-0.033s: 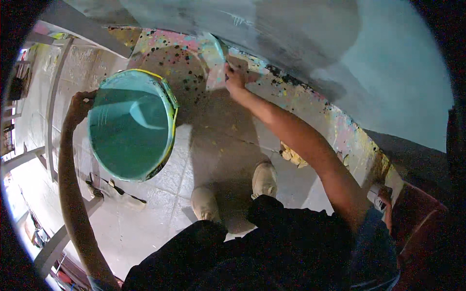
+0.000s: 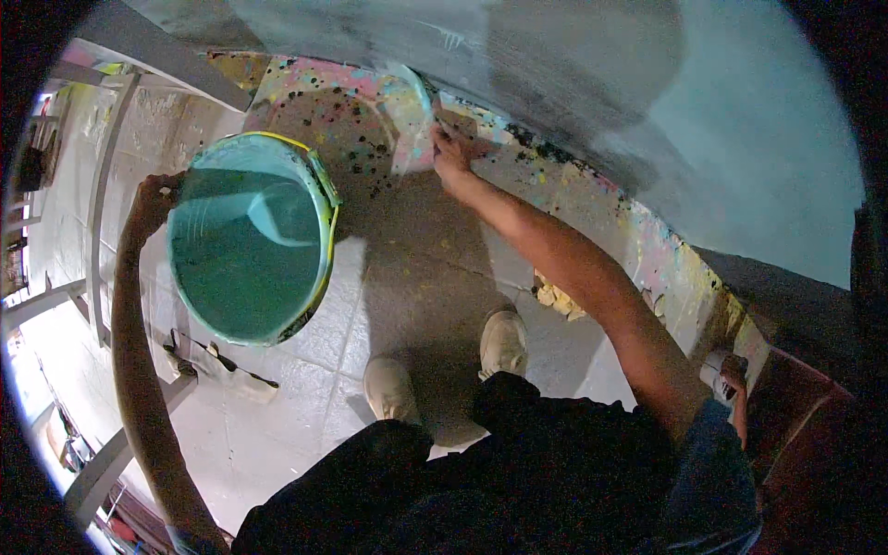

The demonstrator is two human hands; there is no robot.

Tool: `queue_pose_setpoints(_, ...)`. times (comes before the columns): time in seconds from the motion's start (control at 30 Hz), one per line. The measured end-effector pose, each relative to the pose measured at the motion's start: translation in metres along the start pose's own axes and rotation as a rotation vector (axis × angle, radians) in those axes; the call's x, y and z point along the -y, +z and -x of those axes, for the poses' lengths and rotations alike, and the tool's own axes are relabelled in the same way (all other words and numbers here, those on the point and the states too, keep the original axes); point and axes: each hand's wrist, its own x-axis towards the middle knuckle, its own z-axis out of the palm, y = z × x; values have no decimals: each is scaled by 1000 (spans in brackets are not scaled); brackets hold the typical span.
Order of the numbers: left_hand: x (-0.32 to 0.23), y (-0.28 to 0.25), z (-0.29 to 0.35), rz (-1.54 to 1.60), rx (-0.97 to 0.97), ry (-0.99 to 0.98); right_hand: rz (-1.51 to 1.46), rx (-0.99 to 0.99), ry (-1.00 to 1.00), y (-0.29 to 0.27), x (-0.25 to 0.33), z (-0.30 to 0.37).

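Observation:
My left hand (image 2: 157, 202) is closed on the left rim of a large bucket (image 2: 319, 268), which holds turquoise-green liquid paint (image 2: 245, 277). A yellow-green band and smears run along the bucket's right rim. At the foot of the wall, my right hand (image 2: 451, 155) grips what looks like a paintbrush, coated in pale turquoise (image 2: 418, 90). Its tip lies against the lower edge of the painted wall (image 2: 573, 92). My fingers partly cover its handle.
Paint spatters cover the floor strip (image 2: 324, 102) along the wall. Grey wooden framing (image 2: 104, 203) stands on the left. Yellowish scraps (image 2: 558, 298) lie near my right shoe (image 2: 504, 344). Another person's hand (image 2: 733, 372) holds a white cylindrical object (image 2: 712, 370) at lower right.
My right hand and the paintbrush have shifted slightly to the right along the wall's foot. My left hand and the bucket stay in place.

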Motion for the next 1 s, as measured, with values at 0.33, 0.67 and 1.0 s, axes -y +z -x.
queue_pose_setpoints(0.33,78,3,-37,-216,-83,326,-34,-134,-13,-95,-39,13)
queue_pose_setpoints(0.67,47,-3,-11,7,-48,108,-126,-379,63,-220,-48,63)
queue_pose_setpoints(1.0,50,-8,-3,105,-27,6,-162,-827,310,-275,-37,102)
